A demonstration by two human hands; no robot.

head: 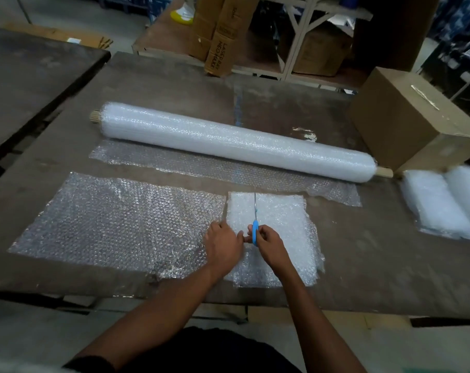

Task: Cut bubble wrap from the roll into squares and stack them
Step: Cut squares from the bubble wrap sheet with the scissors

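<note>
A long bubble wrap roll (236,142) lies across the brown table (363,265), with a loose strip (196,164) unrolled toward me. In front of it a wide cut sheet (115,224) lies flat at the left. Beside it sits a whiter stack of cut squares (285,227). My right hand (270,242) grips blue-handled scissors (255,227), blades pointing away over the stack. My left hand (223,244) rests flat where the wide sheet meets the stack, its fingers reaching toward the scissors.
A large cardboard box (406,117) stands at the table's right end behind the roll. A pile of folded bubble wrap (444,203) lies at the right edge. Another dark table (26,76) is at the left. Shelving with boxes (223,33) stands behind.
</note>
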